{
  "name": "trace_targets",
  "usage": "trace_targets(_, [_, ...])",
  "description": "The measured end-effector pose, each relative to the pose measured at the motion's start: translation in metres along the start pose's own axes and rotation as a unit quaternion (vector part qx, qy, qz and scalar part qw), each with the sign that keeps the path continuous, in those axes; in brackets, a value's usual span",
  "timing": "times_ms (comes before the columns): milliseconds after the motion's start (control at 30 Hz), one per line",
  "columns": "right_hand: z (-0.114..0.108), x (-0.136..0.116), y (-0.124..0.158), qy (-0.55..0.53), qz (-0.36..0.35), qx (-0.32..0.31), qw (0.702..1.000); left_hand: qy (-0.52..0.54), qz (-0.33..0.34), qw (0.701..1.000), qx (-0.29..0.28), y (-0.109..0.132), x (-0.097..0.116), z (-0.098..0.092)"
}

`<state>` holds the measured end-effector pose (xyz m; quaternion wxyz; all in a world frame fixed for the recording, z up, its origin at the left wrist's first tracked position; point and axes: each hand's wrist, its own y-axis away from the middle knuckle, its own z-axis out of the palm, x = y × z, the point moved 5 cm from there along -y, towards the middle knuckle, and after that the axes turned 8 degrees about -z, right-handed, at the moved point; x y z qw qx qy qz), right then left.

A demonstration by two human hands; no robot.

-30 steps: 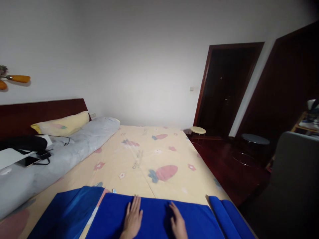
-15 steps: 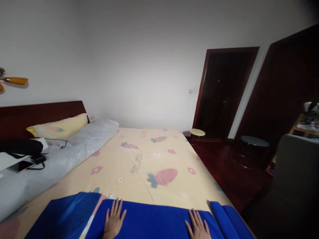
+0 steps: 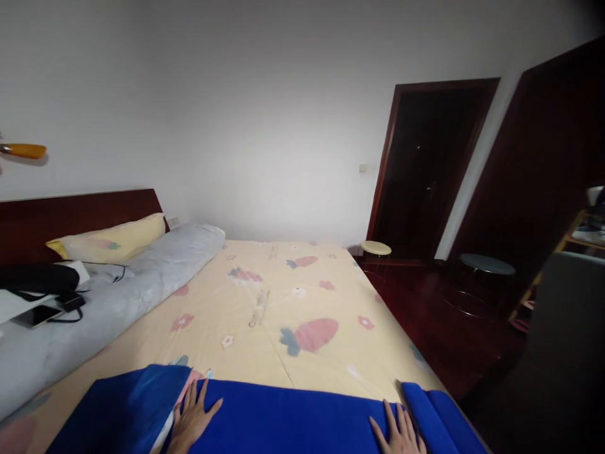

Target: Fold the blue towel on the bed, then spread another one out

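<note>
A blue cloth [image 3: 283,419] lies flat on the bed along the bottom of the view. My left hand [image 3: 193,416] rests on its left part with the fingers spread, near the left edge. On the right part lies my right hand [image 3: 401,432], palm down, fingers apart, beside a folded or rolled blue piece [image 3: 437,419] at the bed's right side. Left of my left hand is a darker blue piece of cloth [image 3: 132,410], separated by a narrow strip of patterned sheet. Neither hand grips anything.
The bed sheet [image 3: 269,302] has a strawberry pattern. A grey quilt [image 3: 137,290], a yellow pillow [image 3: 113,239], a phone [image 3: 40,315] and a black pouch [image 3: 42,277] are at the left. Two stools [image 3: 375,248] [image 3: 486,264] stand at the right.
My left hand has slid left over the blue cloth, and my right hand has slid right, so they are farther apart. The view has shifted slightly.
</note>
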<state>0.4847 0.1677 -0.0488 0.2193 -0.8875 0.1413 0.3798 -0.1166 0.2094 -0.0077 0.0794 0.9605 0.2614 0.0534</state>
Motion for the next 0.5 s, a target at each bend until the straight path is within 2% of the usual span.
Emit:
trace_targets(67, [-0.004, 0.005, -0.005, -0.01, 0.016, -0.012, 1.0, 0.007, 0.006, 1.0, -0.029, -0.003, -0.003, -0.005])
trace_targets(133, [-0.009, 0.006, -0.008, -0.026, 0.023, -0.028, 0.999, 0.011, 0.006, 0.999, -0.033, -0.001, -0.004, -0.01])
trace_targets(200, [-0.009, -0.003, -0.004, -0.048, 0.002, -0.03, 0.998, 0.013, 0.01, 1.0, 0.006, 0.012, 0.003, -0.011])
trace_targets(267, [0.001, -0.022, 0.009, -0.055, -0.042, -0.022, 0.997, 0.037, 0.041, 0.997, 0.052, 0.039, 0.021, -0.004])
trace_targets(333, [0.025, -0.048, 0.036, -0.035, -0.1, -0.037, 0.994, 0.095, 0.107, 0.988, 0.059, 0.077, 0.05, 0.016])
trace_targets(400, [0.06, -0.076, 0.071, 0.002, -0.164, -0.096, 0.982, 0.135, 0.185, 0.973, 0.028, 0.12, 0.083, 0.046])
trace_targets(467, [0.086, -0.097, 0.107, 0.043, -0.227, -0.133, 0.964, 0.112, 0.246, 0.963, 0.001, 0.159, 0.111, 0.078])
trace_targets(500, [0.093, -0.102, 0.122, 0.05, -0.241, -0.138, 0.959, 0.094, 0.266, 0.959, 0.011, 0.175, 0.121, 0.091])
